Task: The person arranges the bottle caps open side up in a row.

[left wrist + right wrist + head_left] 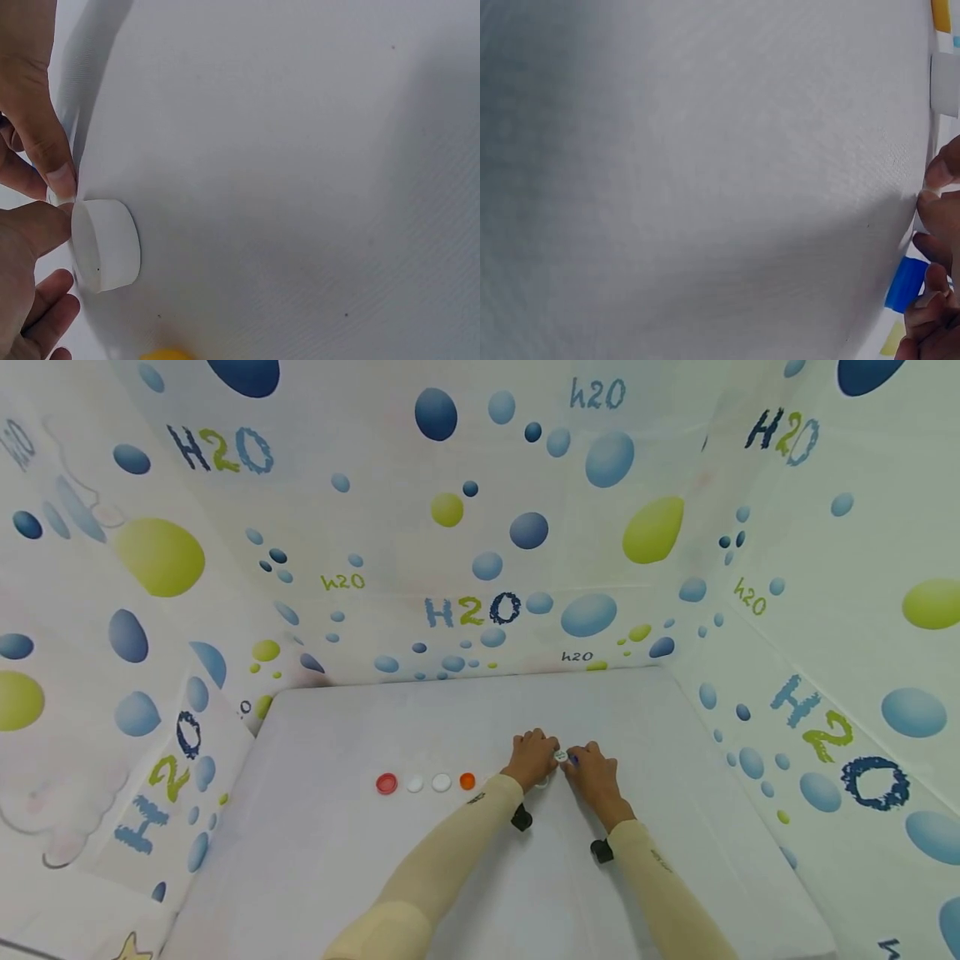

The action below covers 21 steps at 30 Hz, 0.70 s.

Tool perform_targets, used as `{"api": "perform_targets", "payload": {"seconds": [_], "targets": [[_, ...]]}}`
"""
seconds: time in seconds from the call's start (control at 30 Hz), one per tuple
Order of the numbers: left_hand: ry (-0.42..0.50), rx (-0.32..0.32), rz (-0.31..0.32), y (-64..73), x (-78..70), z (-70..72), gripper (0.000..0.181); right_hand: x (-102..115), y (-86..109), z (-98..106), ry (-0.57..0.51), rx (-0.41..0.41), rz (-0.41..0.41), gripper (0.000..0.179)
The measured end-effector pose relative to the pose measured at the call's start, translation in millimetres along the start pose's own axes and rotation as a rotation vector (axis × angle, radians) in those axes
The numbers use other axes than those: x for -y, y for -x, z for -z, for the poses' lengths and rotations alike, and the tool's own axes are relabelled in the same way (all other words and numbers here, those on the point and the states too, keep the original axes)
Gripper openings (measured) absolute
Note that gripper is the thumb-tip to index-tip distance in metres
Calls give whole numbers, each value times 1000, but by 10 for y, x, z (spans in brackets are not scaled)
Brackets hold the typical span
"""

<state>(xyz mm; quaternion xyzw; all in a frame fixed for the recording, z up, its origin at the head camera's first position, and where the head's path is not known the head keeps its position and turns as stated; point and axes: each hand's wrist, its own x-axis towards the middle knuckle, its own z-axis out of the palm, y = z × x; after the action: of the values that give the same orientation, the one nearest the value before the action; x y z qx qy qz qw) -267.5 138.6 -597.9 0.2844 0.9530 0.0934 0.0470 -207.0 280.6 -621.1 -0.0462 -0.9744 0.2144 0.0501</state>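
Note:
Both hands meet over the right half of the table, at a small white bottle cap (561,756) with faint marks on its top. My left hand (532,758) holds its left side with the fingertips. From the other side my right hand (596,774) pinches it; the fingers hide most of it in both wrist views. A blue cap (907,284) stands beneath the right hand's curled fingers. Close to the left hand sits a larger white cap (118,244), partly covered by that hand in the head view.
Leftward runs a row of a red cap (386,783), two white caps (415,784) (441,782) and an orange cap (467,781). A yellow cap (168,355) shows at the left wrist view's bottom edge. Printed sheets surround the white table (322,860) on three sides.

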Motion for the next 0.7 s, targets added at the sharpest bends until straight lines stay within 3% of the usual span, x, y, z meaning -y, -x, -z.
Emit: {"api": "perform_targets", "payload": {"seconds": [0.7], "targets": [[101, -10, -15, 99, 45, 95, 35, 9, -13, -25, -31, -81, 63, 31]]}}
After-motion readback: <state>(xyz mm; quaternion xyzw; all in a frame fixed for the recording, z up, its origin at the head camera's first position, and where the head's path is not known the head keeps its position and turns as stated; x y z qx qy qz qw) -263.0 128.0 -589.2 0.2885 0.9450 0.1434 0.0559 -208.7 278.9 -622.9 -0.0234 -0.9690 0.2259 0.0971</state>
